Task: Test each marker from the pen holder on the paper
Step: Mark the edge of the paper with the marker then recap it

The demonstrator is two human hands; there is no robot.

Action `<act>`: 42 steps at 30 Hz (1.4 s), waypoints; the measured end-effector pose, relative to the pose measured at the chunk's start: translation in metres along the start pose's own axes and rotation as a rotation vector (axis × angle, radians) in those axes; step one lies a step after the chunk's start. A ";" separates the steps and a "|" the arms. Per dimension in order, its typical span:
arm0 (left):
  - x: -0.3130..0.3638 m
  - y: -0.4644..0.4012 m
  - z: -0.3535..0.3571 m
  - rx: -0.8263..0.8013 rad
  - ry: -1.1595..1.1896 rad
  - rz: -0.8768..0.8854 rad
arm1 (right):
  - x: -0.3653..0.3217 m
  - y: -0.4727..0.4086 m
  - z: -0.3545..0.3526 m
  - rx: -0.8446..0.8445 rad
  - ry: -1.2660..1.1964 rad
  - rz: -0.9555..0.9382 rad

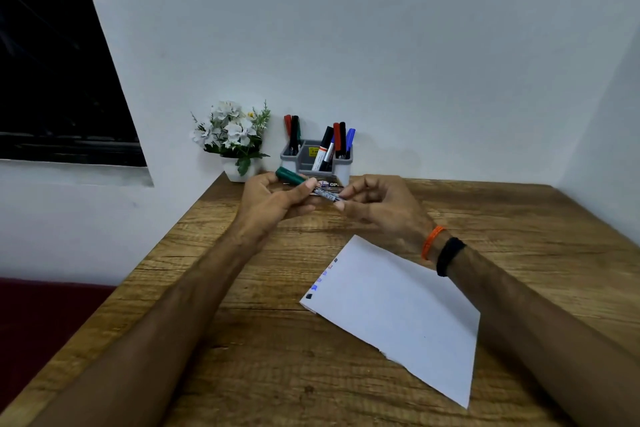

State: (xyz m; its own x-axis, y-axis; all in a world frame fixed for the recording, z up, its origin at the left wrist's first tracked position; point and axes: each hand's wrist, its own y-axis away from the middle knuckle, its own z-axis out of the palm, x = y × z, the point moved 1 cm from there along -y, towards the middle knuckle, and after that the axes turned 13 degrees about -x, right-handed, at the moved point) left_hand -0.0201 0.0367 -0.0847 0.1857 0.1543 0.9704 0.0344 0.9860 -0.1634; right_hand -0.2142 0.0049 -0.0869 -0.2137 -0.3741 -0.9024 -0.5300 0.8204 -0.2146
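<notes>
A pale wall point(381, 45) closes off the far side of a wooden table point(277, 357), and a second wall point(609, 114) meets it at the right, so the tabletop sits in a corner. A dark window point(52, 80) fills the upper left. The table's left edge runs diagonally from the flower pot down toward the near left corner, with a dark red surface point(41, 322) beyond it.

Against the back wall stands a grey pen holder point(317, 158) with red, black and blue markers point(337, 140) upright or leaning in its compartments. Just left of it is a white pot of white flowers point(233, 135), close to the table's far left corner.

Both hands meet in the air in front of the holder. The left hand point(273, 199) curls around a marker with a green cap point(292, 175), the cap sticking out past the thumb toward the upper left. The right hand point(375, 199) pinches the other end of the marker's barrel between thumb and fingertips. An orange band point(431, 241) and a black band point(450, 255) circle the right wrist.

A white sheet of paper point(405, 315) lies skewed on the table under the right forearm, well short of the near edge. Small ink marks point(322, 279) in blue, dark and reddish tones line its left edge. Bare wood lies open between the paper and the left forearm, and between the paper and the holder.
</notes>
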 end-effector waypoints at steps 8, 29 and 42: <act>-0.004 0.003 0.003 -0.186 -0.272 0.004 | 0.001 -0.005 -0.005 -0.036 -0.463 0.070; -0.014 0.007 0.017 -0.359 -1.053 0.236 | 0.006 -0.002 0.008 -0.166 -0.231 -0.043; -0.015 0.009 0.020 -0.336 -1.089 0.413 | 0.012 -0.005 0.015 -0.207 -0.446 -0.116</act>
State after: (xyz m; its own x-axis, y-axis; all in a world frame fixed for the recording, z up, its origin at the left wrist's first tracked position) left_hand -0.0421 0.0448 -0.0974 -0.6752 0.5853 0.4490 0.4507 0.8092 -0.3770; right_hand -0.2014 0.0025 -0.1023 0.2039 -0.1997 -0.9584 -0.6904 0.6647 -0.2854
